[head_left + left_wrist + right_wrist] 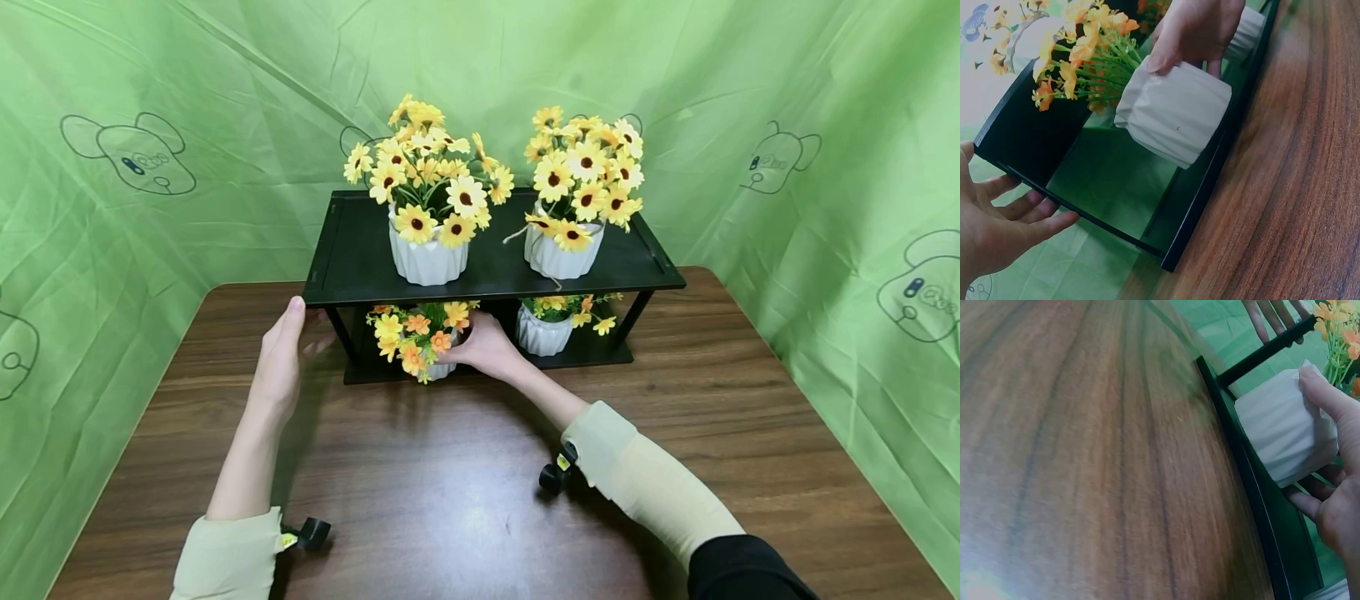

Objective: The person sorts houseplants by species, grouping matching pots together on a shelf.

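A two-tier black shelf (495,287) stands on the wooden table. My right hand (491,346) reaches to its lower tier and grips a white ribbed flowerpot (1175,112) between thumb and fingers. Orange and yellow artificial flowers (412,337) fill this pot. It is at the left part of the lower board (1254,481); whether its base touches the board I cannot tell. My left hand (279,358) is at the shelf's left end, thumb against the upper board's corner. In the left wrist view its fairly straight fingers (1022,203) touch the shelf's end by the black post (1097,219).
On the upper tier stand two white pots, left (429,258) and right (562,254), with yellow daisy-like flowers. Another white pot (542,333) with yellow and orange flowers is at the lower tier's right. Green cloth (247,208) with cartoon outlines hangs behind and beside the table (420,500).
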Demonstrator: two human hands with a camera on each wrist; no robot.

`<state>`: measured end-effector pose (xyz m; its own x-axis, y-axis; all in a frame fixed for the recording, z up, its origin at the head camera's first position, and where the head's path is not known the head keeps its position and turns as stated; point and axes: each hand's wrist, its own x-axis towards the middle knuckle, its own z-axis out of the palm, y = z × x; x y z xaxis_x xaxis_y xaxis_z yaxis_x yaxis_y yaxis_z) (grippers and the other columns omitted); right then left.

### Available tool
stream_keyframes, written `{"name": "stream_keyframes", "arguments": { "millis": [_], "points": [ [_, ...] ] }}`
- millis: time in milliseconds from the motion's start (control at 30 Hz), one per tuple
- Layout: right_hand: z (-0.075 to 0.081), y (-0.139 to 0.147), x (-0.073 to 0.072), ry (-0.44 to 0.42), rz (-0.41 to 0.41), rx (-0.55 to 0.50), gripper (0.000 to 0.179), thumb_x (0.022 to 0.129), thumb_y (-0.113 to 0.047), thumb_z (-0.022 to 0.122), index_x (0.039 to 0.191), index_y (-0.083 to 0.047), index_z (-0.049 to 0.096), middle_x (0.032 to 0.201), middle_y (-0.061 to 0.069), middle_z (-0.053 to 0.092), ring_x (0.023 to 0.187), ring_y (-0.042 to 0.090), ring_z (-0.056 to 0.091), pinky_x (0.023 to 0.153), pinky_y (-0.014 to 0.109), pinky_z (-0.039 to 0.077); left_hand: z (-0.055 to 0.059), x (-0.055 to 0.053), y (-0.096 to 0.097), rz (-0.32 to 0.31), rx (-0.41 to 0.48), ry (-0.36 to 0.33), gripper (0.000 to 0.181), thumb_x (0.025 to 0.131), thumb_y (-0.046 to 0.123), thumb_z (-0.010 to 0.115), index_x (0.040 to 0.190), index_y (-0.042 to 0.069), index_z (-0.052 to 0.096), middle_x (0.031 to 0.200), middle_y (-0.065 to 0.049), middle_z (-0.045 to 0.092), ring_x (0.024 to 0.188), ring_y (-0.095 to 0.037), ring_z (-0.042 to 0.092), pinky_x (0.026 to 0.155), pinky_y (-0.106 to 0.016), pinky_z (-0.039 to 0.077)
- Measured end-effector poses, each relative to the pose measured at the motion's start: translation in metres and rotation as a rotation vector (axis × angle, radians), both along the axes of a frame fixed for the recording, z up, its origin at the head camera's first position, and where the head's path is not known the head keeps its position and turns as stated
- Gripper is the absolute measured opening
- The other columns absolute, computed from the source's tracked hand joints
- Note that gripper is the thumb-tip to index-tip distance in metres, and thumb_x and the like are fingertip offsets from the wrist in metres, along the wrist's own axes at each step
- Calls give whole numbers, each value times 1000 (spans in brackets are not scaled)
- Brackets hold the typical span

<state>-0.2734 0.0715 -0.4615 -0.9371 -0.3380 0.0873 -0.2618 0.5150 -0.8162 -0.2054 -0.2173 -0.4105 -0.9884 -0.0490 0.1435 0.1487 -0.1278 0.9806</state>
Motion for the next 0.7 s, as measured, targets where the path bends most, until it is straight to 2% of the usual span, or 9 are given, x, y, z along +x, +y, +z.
{"name": "stream_keyframes", "arguments": {
  "millis": [200, 300, 367, 400, 533, 600, 633, 700],
  "points": [
    [-1, 3, -11, -36, 10, -31, 55, 75, -27, 93, 120, -10, 65, 105, 5, 72, 87, 15, 65, 73, 28, 56, 0, 0, 0, 0, 11, 5, 32, 110, 42, 44, 123, 21, 64, 116, -1, 59, 118, -15, 54, 96, -23, 57],
    [-2, 6, -16, -58, 36, -69, 53, 76, -24, 93, 120, -10, 67, 103, 5, 73, 83, 15, 65, 71, 27, 56, 1, 0, 0, -1, 12, 3, 32, 110, 43, 44, 122, 21, 65, 117, -1, 59, 118, -15, 54, 96, -23, 57],
    [-2, 8, -19, -79, 56, -102, 50, 77, -22, 92, 120, -11, 68, 93, 4, 72, 73, 15, 62, 65, 27, 53, 1, 0, -1, -3, 8, -2, 33, 110, 44, 44, 123, 21, 64, 118, -1, 59, 118, -15, 54, 97, -23, 57],
    [-3, 8, -21, -87, 62, -113, 48, 78, -21, 92, 118, -11, 68, 88, 1, 71, 69, 15, 61, 63, 27, 52, 1, 0, -1, -3, 6, -5, 33, 110, 44, 44, 123, 21, 64, 118, -1, 59, 119, -15, 54, 98, -23, 57],
    [-4, 11, -28, -123, 60, -123, 30, 80, -18, 91, 97, -7, 69, 66, -4, 58, 56, 14, 49, 56, 27, 43, 2, 0, -1, -8, 6, -16, 33, 110, 45, 44, 123, 22, 64, 119, -1, 57, 119, -15, 52, 99, -23, 56],
    [-4, 12, -31, -142, 46, -118, 27, 81, -16, 89, 90, -6, 66, 67, -4, 56, 57, 12, 48, 57, 26, 43, 2, 0, -1, -9, 10, -17, 33, 110, 44, 44, 124, 22, 64, 120, -1, 57, 119, -15, 52, 100, -24, 56],
    [-5, 12, -32, -156, 41, -127, 27, 82, -14, 89, 92, -5, 65, 68, -1, 55, 58, 13, 48, 57, 26, 44, 1, 0, -1, -11, 9, -17, 34, 110, 44, 44, 124, 22, 64, 120, -1, 58, 120, -15, 52, 100, -24, 56],
    [-5, 12, -33, -183, 40, -166, 33, 82, -9, 87, 106, -6, 65, 80, 0, 62, 64, 13, 56, 63, 25, 51, 1, 0, -1, -12, 8, -15, 34, 110, 44, 43, 125, 21, 64, 122, -1, 58, 120, -15, 53, 100, -24, 56]
  ]
}}
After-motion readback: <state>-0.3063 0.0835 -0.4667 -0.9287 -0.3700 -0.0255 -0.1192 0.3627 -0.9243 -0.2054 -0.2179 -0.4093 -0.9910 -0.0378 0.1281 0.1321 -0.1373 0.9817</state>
